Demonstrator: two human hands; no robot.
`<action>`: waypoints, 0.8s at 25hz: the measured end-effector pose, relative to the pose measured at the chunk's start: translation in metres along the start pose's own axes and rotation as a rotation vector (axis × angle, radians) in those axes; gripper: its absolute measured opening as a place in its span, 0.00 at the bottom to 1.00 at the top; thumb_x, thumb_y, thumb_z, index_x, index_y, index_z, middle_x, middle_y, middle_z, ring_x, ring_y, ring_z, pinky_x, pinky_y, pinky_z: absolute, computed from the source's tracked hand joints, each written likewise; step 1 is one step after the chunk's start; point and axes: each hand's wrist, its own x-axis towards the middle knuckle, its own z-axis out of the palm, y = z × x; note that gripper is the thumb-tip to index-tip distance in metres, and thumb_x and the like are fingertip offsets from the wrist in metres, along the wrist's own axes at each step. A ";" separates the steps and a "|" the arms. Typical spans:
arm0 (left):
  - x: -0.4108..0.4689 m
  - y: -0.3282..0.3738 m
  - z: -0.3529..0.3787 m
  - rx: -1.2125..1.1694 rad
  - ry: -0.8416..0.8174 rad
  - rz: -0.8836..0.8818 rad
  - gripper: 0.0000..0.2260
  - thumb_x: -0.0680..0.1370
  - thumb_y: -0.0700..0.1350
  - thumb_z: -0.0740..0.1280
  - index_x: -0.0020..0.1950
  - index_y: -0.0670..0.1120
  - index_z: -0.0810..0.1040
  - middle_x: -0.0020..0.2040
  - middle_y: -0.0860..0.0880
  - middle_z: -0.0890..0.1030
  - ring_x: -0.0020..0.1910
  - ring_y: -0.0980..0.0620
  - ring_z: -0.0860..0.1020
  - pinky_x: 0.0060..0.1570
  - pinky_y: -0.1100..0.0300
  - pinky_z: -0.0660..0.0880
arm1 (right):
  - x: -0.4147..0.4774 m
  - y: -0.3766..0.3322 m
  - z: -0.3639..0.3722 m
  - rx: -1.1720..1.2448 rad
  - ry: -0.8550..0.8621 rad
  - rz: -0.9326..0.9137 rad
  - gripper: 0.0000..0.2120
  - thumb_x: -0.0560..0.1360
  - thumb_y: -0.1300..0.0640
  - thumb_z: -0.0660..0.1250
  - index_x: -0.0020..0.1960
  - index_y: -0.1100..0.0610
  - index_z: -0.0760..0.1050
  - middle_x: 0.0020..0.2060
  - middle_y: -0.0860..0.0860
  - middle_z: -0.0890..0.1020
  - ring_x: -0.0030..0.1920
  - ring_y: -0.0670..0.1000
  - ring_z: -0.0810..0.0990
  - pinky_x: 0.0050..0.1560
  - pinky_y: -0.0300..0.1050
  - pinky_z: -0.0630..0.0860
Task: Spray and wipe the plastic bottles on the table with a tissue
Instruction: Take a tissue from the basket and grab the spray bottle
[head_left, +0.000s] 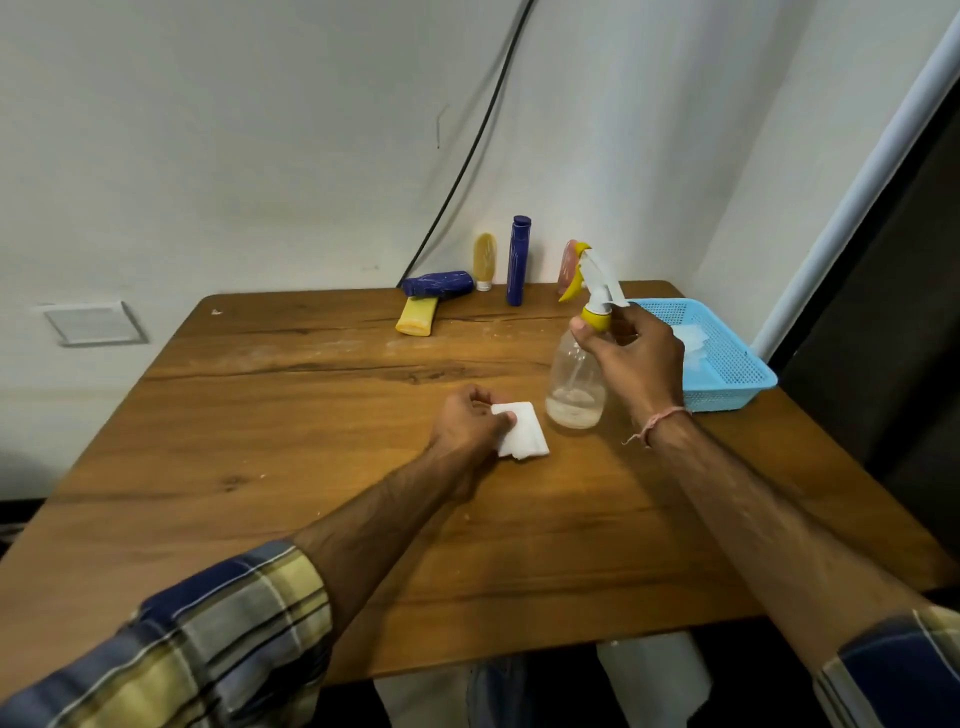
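My right hand grips the neck of a clear spray bottle with a yellow and white trigger head, standing on the wooden table. My left hand pinches a folded white tissue that rests on the table just left of the sprayer. At the far edge by the wall are the plastic bottles: a dark blue one lying down, a yellow tube lying flat, a tan tube standing, a tall blue bottle upright and a pink one partly hidden behind the spray head.
A light blue mesh basket with white tissues inside sits at the table's right edge, behind my right hand. A black cable runs down the wall to the bottles. The wall meets the table's far side.
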 end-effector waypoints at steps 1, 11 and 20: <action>-0.002 -0.006 0.001 0.073 0.023 0.030 0.08 0.77 0.36 0.72 0.53 0.43 0.77 0.53 0.37 0.83 0.51 0.39 0.84 0.45 0.39 0.84 | -0.007 0.002 0.001 -0.006 -0.001 0.001 0.19 0.72 0.47 0.75 0.59 0.54 0.81 0.51 0.49 0.83 0.52 0.48 0.78 0.51 0.42 0.74; 0.011 -0.021 -0.010 0.775 0.038 0.419 0.05 0.75 0.46 0.73 0.50 0.49 0.81 0.49 0.49 0.81 0.48 0.51 0.80 0.49 0.52 0.82 | -0.031 0.027 0.021 -0.009 -0.005 0.039 0.25 0.73 0.45 0.73 0.65 0.55 0.75 0.62 0.54 0.79 0.58 0.49 0.75 0.54 0.45 0.72; 0.016 -0.018 -0.020 0.774 0.007 0.456 0.10 0.74 0.50 0.74 0.51 0.47 0.81 0.45 0.50 0.82 0.46 0.51 0.80 0.44 0.57 0.79 | -0.057 0.028 0.016 0.068 0.036 0.107 0.31 0.70 0.43 0.75 0.69 0.50 0.70 0.67 0.50 0.71 0.64 0.49 0.71 0.54 0.41 0.73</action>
